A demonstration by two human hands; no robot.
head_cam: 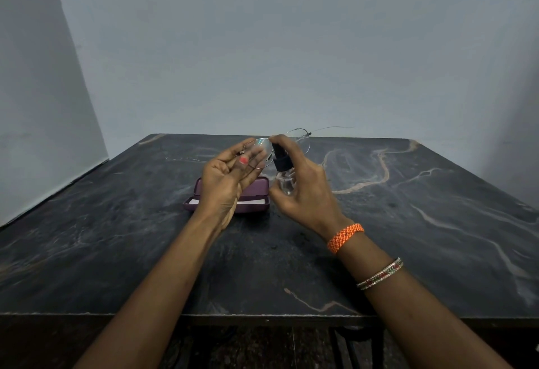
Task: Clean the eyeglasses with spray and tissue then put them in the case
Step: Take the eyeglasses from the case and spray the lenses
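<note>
My left hand (230, 179) holds thin wire-framed eyeglasses (300, 139) up above the table, fingers pinching the left lens, temples spread open. My right hand (306, 193) grips a small clear spray bottle (285, 183) with a black nozzle, index finger resting on top of the nozzle, which points at the left lens. Below the hands lies an open purple glasses case (256, 190) with a white tissue or cloth (253, 202) inside its lower half; my left hand hides much of it.
The dark marble table (408, 223) stretches wide on both sides, with its front edge near me. A grey wall stands behind the table and along the left. An orange band and bangles sit on my right wrist.
</note>
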